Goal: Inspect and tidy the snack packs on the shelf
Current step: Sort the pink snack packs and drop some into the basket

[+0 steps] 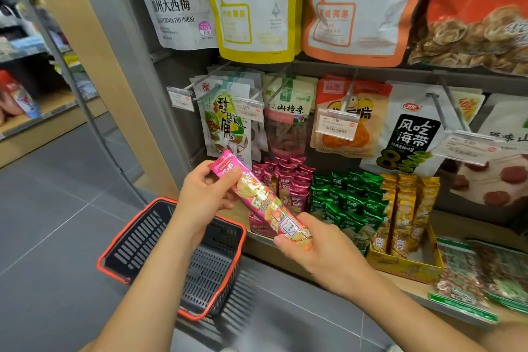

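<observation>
The shelf [471,227] fills the right side, with hung bags [257,8] in rows above its wooden ledge. The grey floor [57,208] lies to the left. A black basket [148,237] with a red rim stands on the floor, just beside the shelf's foot.

On the ledge, upright packs stand in tight rows: pink packs [294,183] at the left, green packs [345,197] in the middle, and yellow packs [405,208] in a yellow box [405,266] to their right.

Two bare forearms reach up from the lower edge and converge in front of the pink packs.

The held pack [263,197] is long, narrow and pink. It is in the air before the ledge, above the basket's right side. Its long axis runs diagonally, with the top end pointing up and left toward the hung bags and the lower end down and right. Its printed face is turned to the camera.

The left grip [205,194] pinches the top end, thumb on the front and fingers curled behind. The right grip [323,248] wraps the lower end, with the back of the hand up and the thumb along the pack's near edge.

White price tags [337,124] hang on the pegs.
</observation>
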Demonstrator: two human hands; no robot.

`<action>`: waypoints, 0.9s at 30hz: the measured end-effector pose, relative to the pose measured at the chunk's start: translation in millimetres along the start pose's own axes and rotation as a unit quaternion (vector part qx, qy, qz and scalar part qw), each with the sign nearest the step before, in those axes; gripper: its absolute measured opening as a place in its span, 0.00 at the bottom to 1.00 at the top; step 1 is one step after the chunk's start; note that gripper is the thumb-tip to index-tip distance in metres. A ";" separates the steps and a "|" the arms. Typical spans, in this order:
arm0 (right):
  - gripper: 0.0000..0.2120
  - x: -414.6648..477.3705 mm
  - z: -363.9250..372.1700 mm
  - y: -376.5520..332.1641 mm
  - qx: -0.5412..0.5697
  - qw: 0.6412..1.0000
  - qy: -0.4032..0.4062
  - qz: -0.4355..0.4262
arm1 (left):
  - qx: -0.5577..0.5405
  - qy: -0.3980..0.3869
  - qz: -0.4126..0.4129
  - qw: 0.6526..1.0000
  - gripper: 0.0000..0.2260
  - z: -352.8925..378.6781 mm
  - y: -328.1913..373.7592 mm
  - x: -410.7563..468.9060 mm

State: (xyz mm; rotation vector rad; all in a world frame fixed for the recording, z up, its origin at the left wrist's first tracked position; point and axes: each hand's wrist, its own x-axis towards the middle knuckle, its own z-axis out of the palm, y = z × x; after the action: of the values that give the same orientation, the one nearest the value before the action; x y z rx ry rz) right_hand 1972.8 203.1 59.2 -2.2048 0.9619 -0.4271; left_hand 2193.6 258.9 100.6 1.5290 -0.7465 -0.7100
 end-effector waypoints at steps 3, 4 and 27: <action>0.31 3.6 -5.3 2.0 -0.076 0.996 -0.052 0.008 | 0.070 -0.024 0.005 0.997 0.08 -13.1 6.7 0.0; 0.33 5.6 -6.0 2.7 -0.090 0.993 -0.071 0.008 | 0.087 -0.034 0.005 0.996 0.08 -17.6 9.4 -0.6; 0.22 112.3 8.0 52.6 -0.376 0.926 0.027 -0.014 | 0.345 -0.080 0.130 0.926 0.17 54.1 -51.5 58.2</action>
State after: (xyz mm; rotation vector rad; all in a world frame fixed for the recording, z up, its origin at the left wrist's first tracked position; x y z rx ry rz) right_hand 2025.5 97.8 19.4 -2.8999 1.2741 -0.1302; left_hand 2188.6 183.2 43.9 1.9573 -1.3994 -0.3816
